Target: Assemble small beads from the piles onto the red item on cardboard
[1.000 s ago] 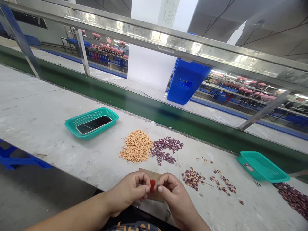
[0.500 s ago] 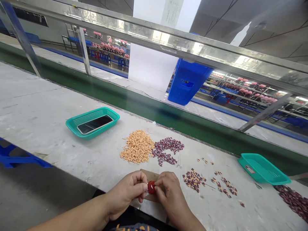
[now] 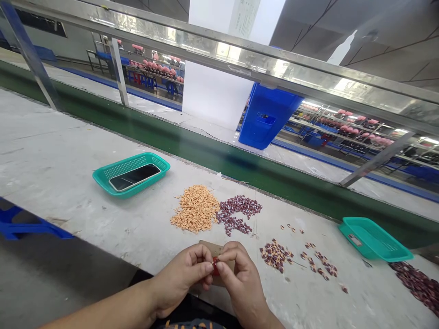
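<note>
Red piece (image 3: 216,266) is mostly hidden behind the fingertips of your left hand (image 3: 181,276) and right hand (image 3: 245,278); shape unreadable, contact points too. Both hands also cover part of the brown board (image 3: 219,280). Your forearms and printed shirt (image 3: 195,325) run off the bottom edge. Dark pile (image 3: 416,285), lower right, is cut by the frame edge; blue stool (image 3: 32,228), lower left, same. Label (image 3: 355,239) on the right green tray (image 3: 372,242) and print on the paper (image 3: 244,18), top centre: too small to read. Pink items (image 3: 159,69), upper left, too small to identify.
</note>
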Demonstrator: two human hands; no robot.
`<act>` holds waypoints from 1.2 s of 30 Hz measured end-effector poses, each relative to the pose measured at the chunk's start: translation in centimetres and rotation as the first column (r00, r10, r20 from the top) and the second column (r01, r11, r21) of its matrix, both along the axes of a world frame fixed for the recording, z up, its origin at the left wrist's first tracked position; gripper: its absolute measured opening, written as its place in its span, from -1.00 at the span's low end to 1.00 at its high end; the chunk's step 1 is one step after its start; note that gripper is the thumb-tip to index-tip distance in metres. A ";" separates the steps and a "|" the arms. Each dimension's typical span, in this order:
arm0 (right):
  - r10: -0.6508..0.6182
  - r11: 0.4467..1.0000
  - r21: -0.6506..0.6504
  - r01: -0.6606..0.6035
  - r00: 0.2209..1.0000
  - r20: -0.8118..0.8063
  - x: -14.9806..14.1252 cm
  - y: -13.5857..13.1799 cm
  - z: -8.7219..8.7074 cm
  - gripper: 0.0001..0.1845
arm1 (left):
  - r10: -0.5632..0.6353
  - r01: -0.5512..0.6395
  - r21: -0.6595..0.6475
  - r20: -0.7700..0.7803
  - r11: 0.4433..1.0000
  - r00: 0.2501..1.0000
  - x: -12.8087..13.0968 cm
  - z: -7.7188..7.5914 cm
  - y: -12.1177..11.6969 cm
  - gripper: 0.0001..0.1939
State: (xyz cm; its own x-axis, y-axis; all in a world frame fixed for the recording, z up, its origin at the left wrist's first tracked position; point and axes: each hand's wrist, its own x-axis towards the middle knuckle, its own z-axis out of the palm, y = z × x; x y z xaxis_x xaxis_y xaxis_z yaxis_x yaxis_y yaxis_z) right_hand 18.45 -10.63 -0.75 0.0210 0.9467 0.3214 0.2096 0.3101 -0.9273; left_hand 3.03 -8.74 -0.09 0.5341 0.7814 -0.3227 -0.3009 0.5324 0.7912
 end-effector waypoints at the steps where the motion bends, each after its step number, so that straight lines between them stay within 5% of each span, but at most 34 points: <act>1: -0.003 1.000 -0.002 0.003 1.000 0.000 0.0 0.0 -0.1 -0.94 | 0.000 0.000 0.001 0.004 1.000 1.000 0.0 -0.1 0.0 -0.65; 14: -0.032 0.999 -0.028 0.031 0.999 -0.039 -0.4 -0.3 -1.4 -0.94 | 0.065 -0.078 0.107 0.121 0.991 0.991 0.3 -0.1 0.0 -0.68; 27: -0.017 0.998 -0.060 0.021 0.998 0.052 -0.3 -0.4 -0.1 -0.93 | 0.088 -0.082 0.262 -0.012 0.962 0.996 -0.1 -0.7 0.0 -0.74; 36: -0.005 0.999 -0.041 0.010 0.991 0.131 -0.2 -0.5 0.9 -0.89 | 0.179 0.053 0.567 -0.346 0.822 0.921 -1.0 0.0 0.3 -0.89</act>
